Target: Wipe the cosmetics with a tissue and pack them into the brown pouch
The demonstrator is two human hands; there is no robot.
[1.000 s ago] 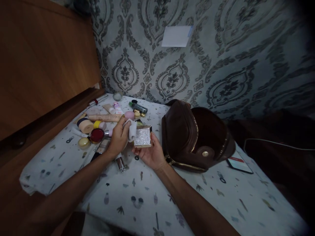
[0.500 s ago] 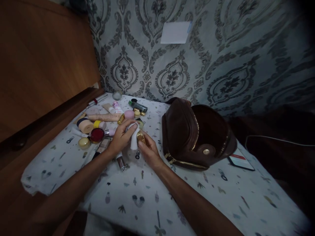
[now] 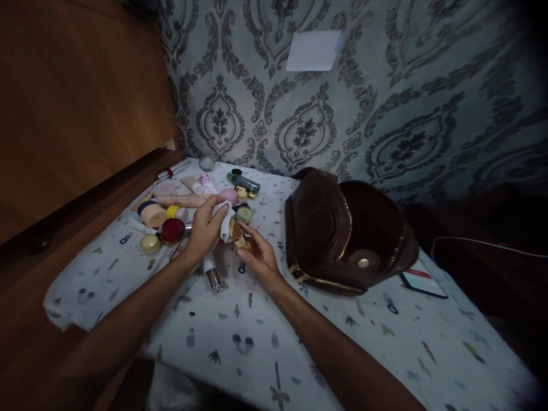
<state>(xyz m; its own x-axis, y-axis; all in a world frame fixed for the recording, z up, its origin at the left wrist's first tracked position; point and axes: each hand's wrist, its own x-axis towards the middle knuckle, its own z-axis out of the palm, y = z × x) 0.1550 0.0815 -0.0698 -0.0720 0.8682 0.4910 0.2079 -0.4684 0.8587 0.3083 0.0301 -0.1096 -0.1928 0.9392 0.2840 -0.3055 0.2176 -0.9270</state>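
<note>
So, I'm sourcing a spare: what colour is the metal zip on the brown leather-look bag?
Gold; the metal zip shows best in the head view.

Gold case [image 3: 240, 240] partly covered by fingers of right hand [image 3: 262, 258] and white cloth [image 3: 225, 227]. Cloth partly hidden by left hand [image 3: 204, 229]; long tube's [image 3: 182, 200] near end too. Phone [image 3: 428, 283] corner behind brown bag [image 3: 314, 222]; bag interior too dark. Bottle [image 3: 246, 182] print unreadable. Cable [image 3: 492, 246] cut at right edge.

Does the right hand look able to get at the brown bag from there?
Probably yes: the brown bag stands close beside the right hand, with only patterned cloth between them, though that hand is holding a gold case.
</note>
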